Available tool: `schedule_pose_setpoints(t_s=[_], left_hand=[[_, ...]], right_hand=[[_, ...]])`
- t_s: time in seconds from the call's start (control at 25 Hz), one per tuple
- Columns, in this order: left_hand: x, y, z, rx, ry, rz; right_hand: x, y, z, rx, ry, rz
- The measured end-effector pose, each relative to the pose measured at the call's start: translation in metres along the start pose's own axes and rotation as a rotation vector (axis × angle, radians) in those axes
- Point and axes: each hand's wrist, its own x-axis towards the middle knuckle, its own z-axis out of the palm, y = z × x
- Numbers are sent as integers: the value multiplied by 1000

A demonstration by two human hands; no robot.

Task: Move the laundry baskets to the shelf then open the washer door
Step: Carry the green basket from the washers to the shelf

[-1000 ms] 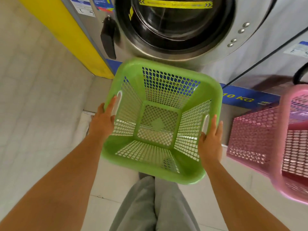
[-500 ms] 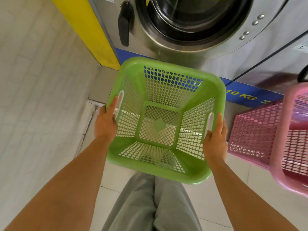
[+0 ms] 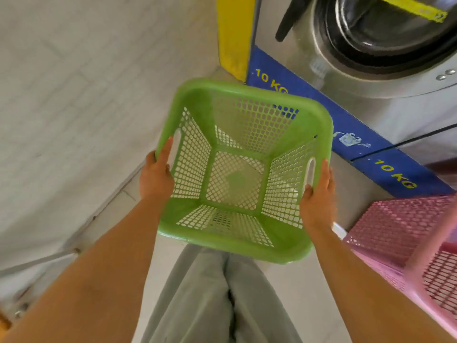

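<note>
Both hands, left hand (image 3: 155, 178) and right hand (image 3: 319, 194), gripping empty green mesh plastic basket (image 3: 237, 174) | swinging left, away from steel washer door (image 3: 385, 30) | shelf unseen; pink mesh basket (image 3: 405, 233) waiting.

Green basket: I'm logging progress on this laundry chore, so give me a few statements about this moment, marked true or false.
1. Both hands hold the green basket: left hand, right hand. True.
2. The green basket holds clothes. False: it is empty.
3. The washer door is open. False: it is shut.
4. The pink basket is to the right of the green one. True.
5. The blue strip reads 20 KG. False: 10 KG.
</note>
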Motion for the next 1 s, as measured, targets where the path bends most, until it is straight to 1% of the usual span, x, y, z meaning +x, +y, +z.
schedule_pose_setpoints(t_s=[0.24,0.52,0.76,0.88,1.0], left_hand=[[-82,-82,-10,-85,84,-195],[-152,-195,-2,-157,104,-464],[-183,-275,18,-256,171,-595],[-181,-308,34,-278,157,-657],[-173,-330,54,-289,131,-684]], right_hand=[[-39,-29,28,-16,-112,-192],[-100,-60,97,-75,-248,-358],[-141,-77,166,-122,-325,-439],[-149,-80,203,-157,-342,-411],[-148,-76,234,-165,-346,-423]])
